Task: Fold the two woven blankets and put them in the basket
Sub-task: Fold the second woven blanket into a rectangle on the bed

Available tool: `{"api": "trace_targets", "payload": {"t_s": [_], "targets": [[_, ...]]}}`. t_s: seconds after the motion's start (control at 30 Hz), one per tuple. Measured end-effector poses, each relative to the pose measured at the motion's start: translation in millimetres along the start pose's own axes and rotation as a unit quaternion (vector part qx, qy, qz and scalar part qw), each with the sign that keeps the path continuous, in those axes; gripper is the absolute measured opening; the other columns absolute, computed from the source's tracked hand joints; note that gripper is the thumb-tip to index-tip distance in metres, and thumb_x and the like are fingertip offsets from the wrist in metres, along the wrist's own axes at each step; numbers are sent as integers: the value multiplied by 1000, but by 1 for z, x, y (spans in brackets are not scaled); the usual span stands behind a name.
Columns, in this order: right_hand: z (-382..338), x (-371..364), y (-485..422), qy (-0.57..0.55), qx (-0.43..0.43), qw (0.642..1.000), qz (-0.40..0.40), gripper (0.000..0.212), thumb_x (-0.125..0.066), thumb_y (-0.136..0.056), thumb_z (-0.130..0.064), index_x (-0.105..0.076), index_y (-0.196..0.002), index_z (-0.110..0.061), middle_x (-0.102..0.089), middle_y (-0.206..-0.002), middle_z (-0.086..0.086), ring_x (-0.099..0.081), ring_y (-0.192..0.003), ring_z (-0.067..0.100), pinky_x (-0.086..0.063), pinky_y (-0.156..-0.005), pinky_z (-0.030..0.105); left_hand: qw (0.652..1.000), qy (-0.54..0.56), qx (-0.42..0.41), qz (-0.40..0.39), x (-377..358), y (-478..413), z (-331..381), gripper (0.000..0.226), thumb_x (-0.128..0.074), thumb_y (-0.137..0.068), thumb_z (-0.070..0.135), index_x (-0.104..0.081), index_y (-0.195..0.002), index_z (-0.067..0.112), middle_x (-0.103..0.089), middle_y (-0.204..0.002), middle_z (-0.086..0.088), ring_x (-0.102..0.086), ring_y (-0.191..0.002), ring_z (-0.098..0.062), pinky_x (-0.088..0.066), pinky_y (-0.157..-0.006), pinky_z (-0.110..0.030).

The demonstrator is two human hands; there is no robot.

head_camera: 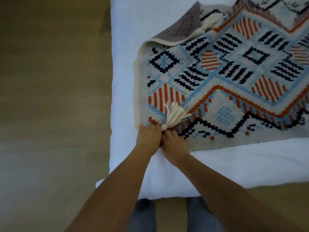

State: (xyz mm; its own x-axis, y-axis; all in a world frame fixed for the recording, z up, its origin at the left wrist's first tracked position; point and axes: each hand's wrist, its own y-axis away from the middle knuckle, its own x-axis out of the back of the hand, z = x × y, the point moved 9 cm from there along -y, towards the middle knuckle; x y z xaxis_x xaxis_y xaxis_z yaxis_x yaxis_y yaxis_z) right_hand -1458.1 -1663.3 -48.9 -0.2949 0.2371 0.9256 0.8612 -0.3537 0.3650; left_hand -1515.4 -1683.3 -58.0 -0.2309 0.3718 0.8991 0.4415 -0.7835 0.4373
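Legs (pixel 143 216) in jeans stand at the bed's (pixel 234 168) near edge. Just beyond, the left hand (pixel 148 139) and right hand (pixel 173 144) touch side by side, their fingers (pixel 151 127) curled narrow, pinching the blanket's (pixel 234 72) near corner at the base of a cream tassel (pixel 175 114). The blanket lies spread on the bed, its far left corner folded over. Wood floor (pixel 50 97) lies to the left.

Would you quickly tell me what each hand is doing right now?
Left hand: grips the woven blanket at its near corner.
Right hand: grips the same corner, beside the tassel.
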Motion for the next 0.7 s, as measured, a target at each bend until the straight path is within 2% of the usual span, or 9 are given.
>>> {"api": "trace_targets", "payload": {"t_s": [0.07,0.1,0.17,0.23,0.27,0.33,0.4,0.6,0.7], "targets": [[-7,11,-3,-4,-11,999,36,32,-83,-58,-16,-69,-86,-11,-66,-81,5,-64,-71,23,-47,-45,25,1000,10,-21,6,-8,10,-12,22,-46,-94,27,-51,-112,16,-64,-109,-5,-62,-94,-25,-41,-79,-34],[-11,13,0,-16,-5,998,52,29,-85,-52,-11,-69,-75,-7,-65,-71,8,-64,-61,25,-43,-39,24,1000,15,-26,-8,-14,18,-19,20,-44,-95,26,-53,-110,15,-64,-108,-4,-63,-92,-25,-41,-76,-33],[-23,13,11,-52,21,996,66,23,-85,-52,-7,-67,-67,-4,-64,-62,11,-63,-53,27,-42,-37,23,999,19,-38,-34,-26,36,-31,20,-43,-95,26,-56,-105,15,-65,-105,-4,-64,-90,-26,-40,-70,-32],[-47,6,29,-48,49,997,42,26,-89,-44,-18,-68,-60,-13,-63,-54,2,-60,-44,17,-38,-34,17,995,-6,-80,-59,-41,61,-33,22,-42,-96,30,-58,-101,16,-66,-102,-3,-65,-87,-26,-39,-68,-32],[-57,-1,39,-39,54,998,23,25,-88,-48,-22,-71,-65,-16,-66,-60,1,-62,-49,13,-42,-38,17,992,-25,-98,-78,-50,77,-34,21,-42,-96,30,-58,-103,18,-66,-103,-2,-65,-88,-25,-39,-71,-32],[-70,-31,55,-86,26,994,-67,28,-66,-80,-19,-64,-107,-13,-67,-102,9,-64,-90,20,-54,-71,27,989,-48,-86,-112,-73,104,-43,20,-40,-96,23,-54,-110,18,-63,-110,-3,-62,-96,-25,-38,-86,-35],[-69,-52,63,-85,-12,989,-123,35,-41,-94,-13,-45,-129,-10,-50,-129,11,-50,-115,28,-45,-92,40,989,-43,-33,-138,-87,119,-57,25,-37,-94,19,-47,-117,16,-57,-118,-5,-58,-105,-26,-32,-98,-40],[-66,-31,86,-175,-70,976,-109,40,-50,-86,-19,-41,-124,-10,-44,-128,10,-43,-116,30,-41,-90,38,979,9,-42,-200,-86,132,-58,52,-43,-90,47,-39,-134,21,-52,-129,-6,-53,-114,-27,-40,-91,-35],[-62,-19,95,-217,-109,966,-86,37,-48,-87,-16,-43,-123,-11,-46,-125,9,-45,-114,28,-40,-87,36,967,-20,-42,-252,-85,130,-61,48,-44,-89,47,-50,-126,17,-56,-124,-4,-55,-112,-23,-43,-87,-31]]}}
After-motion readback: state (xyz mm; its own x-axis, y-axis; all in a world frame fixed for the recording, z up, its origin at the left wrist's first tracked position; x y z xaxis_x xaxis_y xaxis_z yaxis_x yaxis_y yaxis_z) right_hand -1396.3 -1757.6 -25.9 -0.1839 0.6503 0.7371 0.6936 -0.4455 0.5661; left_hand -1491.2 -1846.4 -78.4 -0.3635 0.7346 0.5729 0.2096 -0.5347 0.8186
